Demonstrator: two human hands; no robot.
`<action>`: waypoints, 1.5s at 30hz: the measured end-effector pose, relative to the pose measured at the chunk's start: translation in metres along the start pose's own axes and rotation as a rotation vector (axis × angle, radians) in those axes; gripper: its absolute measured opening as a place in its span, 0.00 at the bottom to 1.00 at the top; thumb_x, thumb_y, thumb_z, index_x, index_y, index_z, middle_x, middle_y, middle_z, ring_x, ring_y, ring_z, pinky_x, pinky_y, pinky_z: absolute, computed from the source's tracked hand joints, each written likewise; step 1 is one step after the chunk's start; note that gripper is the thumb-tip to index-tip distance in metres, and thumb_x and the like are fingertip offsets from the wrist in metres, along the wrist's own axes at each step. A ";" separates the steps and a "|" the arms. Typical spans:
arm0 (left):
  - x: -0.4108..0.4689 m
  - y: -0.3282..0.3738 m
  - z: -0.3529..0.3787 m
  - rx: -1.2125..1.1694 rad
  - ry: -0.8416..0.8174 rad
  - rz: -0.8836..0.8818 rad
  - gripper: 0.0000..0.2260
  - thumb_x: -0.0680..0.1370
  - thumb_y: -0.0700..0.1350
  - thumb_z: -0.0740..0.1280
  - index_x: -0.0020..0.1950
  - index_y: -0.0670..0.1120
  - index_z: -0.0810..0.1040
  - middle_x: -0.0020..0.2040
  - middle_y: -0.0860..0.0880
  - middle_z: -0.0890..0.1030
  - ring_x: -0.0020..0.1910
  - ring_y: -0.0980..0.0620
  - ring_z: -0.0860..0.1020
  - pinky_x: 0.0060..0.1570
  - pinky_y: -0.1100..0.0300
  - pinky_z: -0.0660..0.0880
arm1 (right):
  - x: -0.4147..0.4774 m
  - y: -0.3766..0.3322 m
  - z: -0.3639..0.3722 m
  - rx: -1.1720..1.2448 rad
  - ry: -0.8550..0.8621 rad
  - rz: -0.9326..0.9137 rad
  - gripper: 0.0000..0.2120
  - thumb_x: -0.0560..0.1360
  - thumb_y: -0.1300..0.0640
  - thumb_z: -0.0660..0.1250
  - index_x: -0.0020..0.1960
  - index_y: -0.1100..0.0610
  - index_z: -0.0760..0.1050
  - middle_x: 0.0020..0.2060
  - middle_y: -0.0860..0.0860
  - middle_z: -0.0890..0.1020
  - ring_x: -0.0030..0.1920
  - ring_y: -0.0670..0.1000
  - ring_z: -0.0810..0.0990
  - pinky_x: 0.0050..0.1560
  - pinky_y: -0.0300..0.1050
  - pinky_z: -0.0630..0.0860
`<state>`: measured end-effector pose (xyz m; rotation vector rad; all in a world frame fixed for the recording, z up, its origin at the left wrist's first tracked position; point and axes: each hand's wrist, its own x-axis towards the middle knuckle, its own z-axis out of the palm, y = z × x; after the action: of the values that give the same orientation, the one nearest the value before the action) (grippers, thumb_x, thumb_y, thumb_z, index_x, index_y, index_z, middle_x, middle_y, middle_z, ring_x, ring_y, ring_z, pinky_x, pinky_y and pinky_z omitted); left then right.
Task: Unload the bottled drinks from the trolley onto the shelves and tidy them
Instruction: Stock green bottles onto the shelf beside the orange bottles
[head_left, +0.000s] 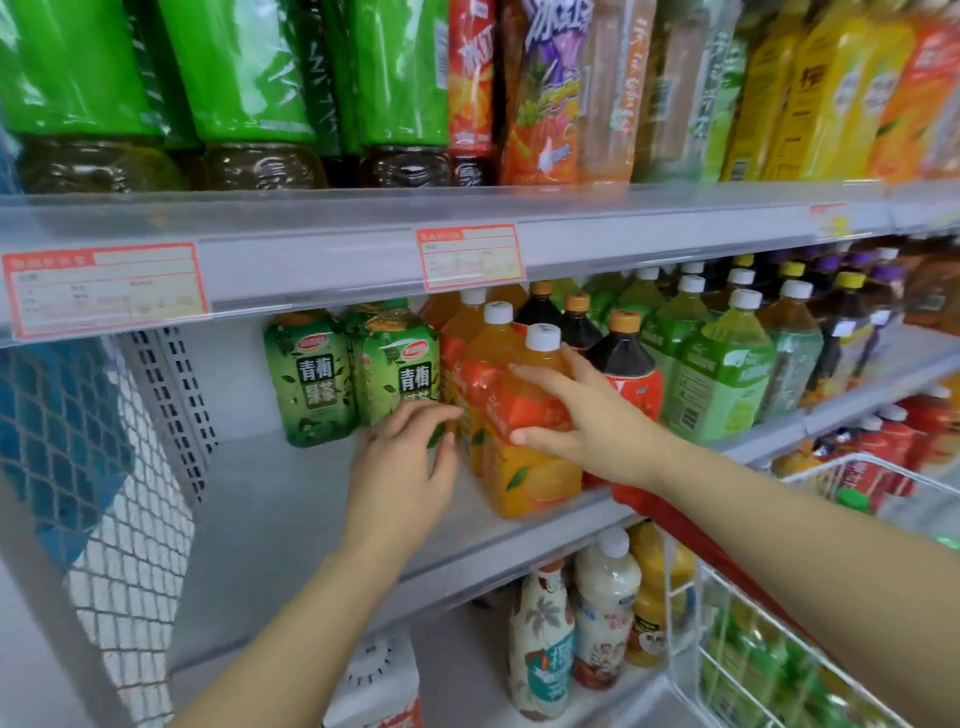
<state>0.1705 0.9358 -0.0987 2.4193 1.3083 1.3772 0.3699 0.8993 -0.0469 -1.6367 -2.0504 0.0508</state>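
Observation:
On the middle shelf (291, 499), my right hand (587, 421) grips an orange juice bottle (530, 457) with a white cap at the front of its row. My left hand (405, 462) reaches beside it with its fingers loosely spread, the fingertips touching the lower part of a green plum-tea bottle (397, 364). A second green plum-tea bottle (309, 376) stands to its left. The white wire trolley (691, 623) is at the lower right, with several green and red bottles inside.
Dark tea bottles (626, 364) and light green bottles (722, 374) fill the shelf to the right. Large bottles crowd the top shelf (363, 234). Bare shelf surface lies left of the green bottles. A mesh side panel (119, 519) closes the left end. Milky drinks (602, 603) stand below.

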 end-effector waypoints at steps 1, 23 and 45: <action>-0.002 0.019 0.008 -0.070 -0.009 0.063 0.12 0.76 0.47 0.60 0.56 0.50 0.79 0.54 0.54 0.78 0.51 0.51 0.78 0.52 0.49 0.75 | -0.010 0.005 -0.014 0.009 -0.019 -0.036 0.26 0.73 0.45 0.67 0.69 0.47 0.67 0.74 0.57 0.57 0.75 0.53 0.55 0.69 0.38 0.56; -0.016 0.155 0.121 -0.211 -0.171 0.273 0.20 0.78 0.51 0.49 0.46 0.56 0.81 0.32 0.64 0.76 0.43 0.61 0.74 0.45 0.62 0.60 | -0.159 0.211 0.013 -0.190 -0.603 0.290 0.19 0.75 0.45 0.64 0.63 0.50 0.71 0.56 0.52 0.77 0.53 0.53 0.76 0.55 0.50 0.74; 0.006 0.180 0.050 -0.738 -0.425 0.022 0.34 0.70 0.60 0.69 0.70 0.66 0.53 0.67 0.60 0.66 0.62 0.63 0.69 0.60 0.65 0.67 | -0.110 0.048 -0.177 -0.073 0.475 -0.033 0.08 0.72 0.54 0.70 0.41 0.55 0.72 0.29 0.50 0.75 0.29 0.45 0.73 0.32 0.42 0.71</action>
<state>0.3237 0.8417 -0.0464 2.0315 0.5372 1.0094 0.5015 0.7614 0.0506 -1.4817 -1.7258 -0.3921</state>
